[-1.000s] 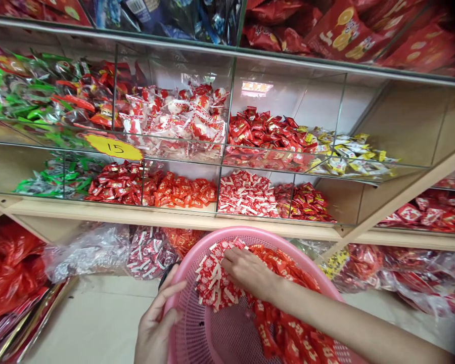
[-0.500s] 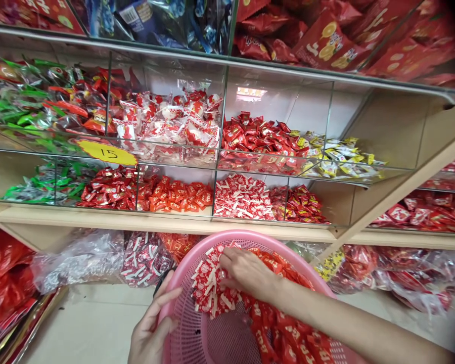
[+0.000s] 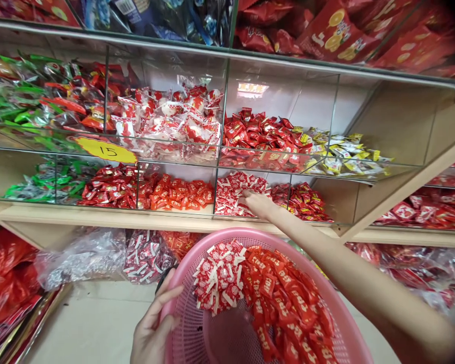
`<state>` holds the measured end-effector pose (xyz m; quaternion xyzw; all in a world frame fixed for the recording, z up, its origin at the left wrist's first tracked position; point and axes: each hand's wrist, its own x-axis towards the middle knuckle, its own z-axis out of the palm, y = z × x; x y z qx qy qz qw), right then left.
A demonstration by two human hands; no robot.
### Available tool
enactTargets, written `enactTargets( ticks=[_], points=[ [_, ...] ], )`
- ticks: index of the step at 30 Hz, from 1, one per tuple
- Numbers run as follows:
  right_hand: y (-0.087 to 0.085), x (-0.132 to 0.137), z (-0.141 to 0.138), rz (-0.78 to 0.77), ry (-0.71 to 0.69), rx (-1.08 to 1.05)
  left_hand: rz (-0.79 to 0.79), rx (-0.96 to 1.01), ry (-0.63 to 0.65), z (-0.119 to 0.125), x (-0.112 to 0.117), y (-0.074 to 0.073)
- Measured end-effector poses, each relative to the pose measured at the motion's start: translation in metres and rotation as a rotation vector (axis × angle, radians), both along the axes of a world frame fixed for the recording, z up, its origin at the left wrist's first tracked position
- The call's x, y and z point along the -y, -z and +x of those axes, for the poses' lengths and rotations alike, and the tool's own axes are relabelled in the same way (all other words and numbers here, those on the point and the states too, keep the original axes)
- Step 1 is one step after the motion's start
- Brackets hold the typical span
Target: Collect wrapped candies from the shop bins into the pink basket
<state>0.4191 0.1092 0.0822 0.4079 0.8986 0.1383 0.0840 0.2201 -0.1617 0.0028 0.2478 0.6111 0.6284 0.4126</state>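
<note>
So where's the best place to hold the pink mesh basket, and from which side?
I'd hold the pink mesh basket by its rim, coming from the outer left, where the left hand is: that curved edge is easy to wrap around. The orange-red wrapped candies heap toward the right, so that side may be heavier; a second hand there could help.

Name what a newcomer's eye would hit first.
Probably the pink basket at bottom centre, gripped by the left hand, with red-and-white packets beside orange-red packets. Next, the right hand at the shelf packets just above. The yellow tag marked 15, left of centre, also stands out.
</note>
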Motion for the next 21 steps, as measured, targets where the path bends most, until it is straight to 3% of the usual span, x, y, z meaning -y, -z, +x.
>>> enactTargets(
  ticks=[7, 11, 15, 17, 21],
  points=[
    [0.000, -0.002, -0.002, -0.011, -0.035, -0.033, -0.009, -0.011, -0.002, -0.001, 0.001, 0.003],
    [-0.008, 0.004, 0.011, -0.056, -0.094, -0.435, 0.013, 0.011, -0.010, 0.000, 0.001, 0.001],
    [-0.017, 0.034, 0.009, -0.190, -0.113, -0.760, 0.030, 0.036, -0.019, 0.003, 0.000, -0.002],
    [-0.014, 0.053, 0.004, -0.267, -0.218, -0.730, 0.040, 0.038, -0.019, 0.003, 0.000, -0.004],
    [0.006, 0.078, -0.006, -0.267, -0.387, -0.415, 0.037, 0.020, -0.017, 0.004, 0.000, -0.005]
  ],
)
